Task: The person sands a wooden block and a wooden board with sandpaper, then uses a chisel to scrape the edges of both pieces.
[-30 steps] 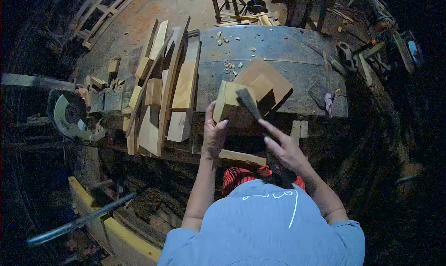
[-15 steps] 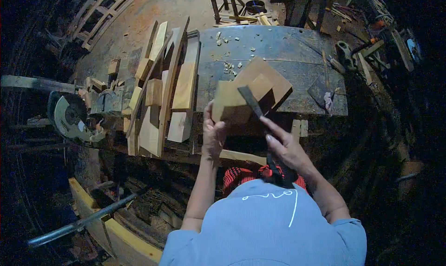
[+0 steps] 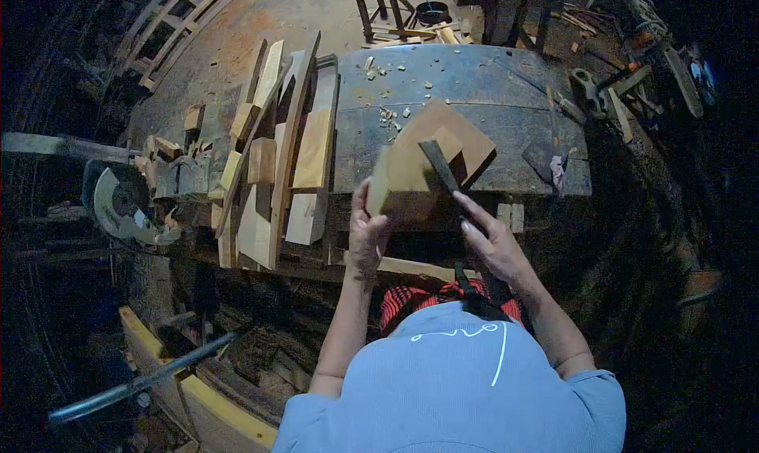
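Note:
My left hand (image 3: 368, 230) grips the left side of a pale wooden block (image 3: 403, 186), tilted over the bench's front edge. In my right hand (image 3: 494, 243) is a flat dark blade tool (image 3: 439, 165), pointing up and to the left across the block's right part. The tool's lower end is hidden by my fingers and shadow. Behind the block lies a square wooden board (image 3: 468, 137) on the bench, with one corner pointing away from me.
The dark bench top (image 3: 379, 93) carries scattered wood shavings (image 3: 387, 115). Boards and offcuts (image 3: 316, 149) lie left of my hands. Farther left is a circular saw (image 3: 122, 200). A metal clamp (image 3: 587, 89) sits at the right edge, near a rag (image 3: 558, 171).
The block has turned in my left hand, so its left side face shows more. My right hand and the blade tool have shifted slightly right.

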The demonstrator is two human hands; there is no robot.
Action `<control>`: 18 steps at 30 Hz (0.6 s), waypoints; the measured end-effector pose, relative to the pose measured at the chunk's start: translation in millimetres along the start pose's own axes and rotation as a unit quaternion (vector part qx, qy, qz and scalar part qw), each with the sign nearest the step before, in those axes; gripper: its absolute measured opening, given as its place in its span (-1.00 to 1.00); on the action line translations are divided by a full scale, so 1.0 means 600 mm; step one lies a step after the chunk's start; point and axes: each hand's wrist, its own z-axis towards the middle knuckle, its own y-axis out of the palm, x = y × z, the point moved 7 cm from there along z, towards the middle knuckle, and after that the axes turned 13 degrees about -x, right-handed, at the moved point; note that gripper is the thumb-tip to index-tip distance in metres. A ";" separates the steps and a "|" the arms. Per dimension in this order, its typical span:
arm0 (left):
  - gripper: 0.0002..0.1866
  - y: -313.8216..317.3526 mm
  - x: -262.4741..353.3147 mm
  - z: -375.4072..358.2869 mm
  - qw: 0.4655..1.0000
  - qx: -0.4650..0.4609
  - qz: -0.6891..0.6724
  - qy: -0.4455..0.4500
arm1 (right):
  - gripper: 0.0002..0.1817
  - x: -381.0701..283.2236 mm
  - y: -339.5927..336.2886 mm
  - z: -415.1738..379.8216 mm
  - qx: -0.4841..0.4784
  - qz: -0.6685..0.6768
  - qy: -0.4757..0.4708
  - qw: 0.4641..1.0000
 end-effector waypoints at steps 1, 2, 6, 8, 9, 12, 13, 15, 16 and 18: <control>-0.24 -0.009 -0.001 0.004 1.000 0.019 -0.016 0.003 | -0.47 -0.010 0.000 -0.009 -0.002 0.000 0.000 1.000; -0.23 -0.011 0.004 0.009 0.998 0.014 -0.056 0.036 | -0.47 -0.007 0.009 -0.021 -0.061 0.048 0.085 0.993; -0.23 -0.006 0.020 0.009 0.998 0.023 -0.048 0.041 | -0.47 0.016 0.044 -0.040 -0.095 0.084 0.117 0.985; -0.22 0.004 0.024 0.000 0.998 0.016 -0.053 0.034 | -0.47 0.019 0.041 -0.036 -0.085 0.066 0.103 0.989; -0.22 0.007 0.023 -0.005 0.998 0.010 -0.059 0.028 | -0.46 0.015 0.029 -0.028 -0.059 0.058 0.077 0.994; -0.22 0.002 0.010 -0.012 0.998 -0.018 -0.053 0.001 | -0.46 0.008 0.003 -0.008 -0.052 0.136 0.097 0.985; -0.22 0.002 0.009 -0.010 0.998 -0.019 -0.053 0.002 | -0.46 0.010 0.000 -0.007 -0.047 0.144 0.116 0.982; -0.24 0.001 0.005 -0.010 0.999 -0.007 -0.037 -0.017 | -0.46 0.013 0.002 -0.014 -0.052 0.125 0.108 0.985; -0.24 0.000 0.008 -0.006 0.999 -0.004 -0.039 -0.016 | -0.47 0.013 0.006 -0.019 -0.059 0.107 0.101 0.987; -0.26 -0.007 0.013 0.006 0.998 0.020 -0.051 -0.009 | -0.47 0.002 0.020 -0.033 -0.101 0.131 0.160 0.973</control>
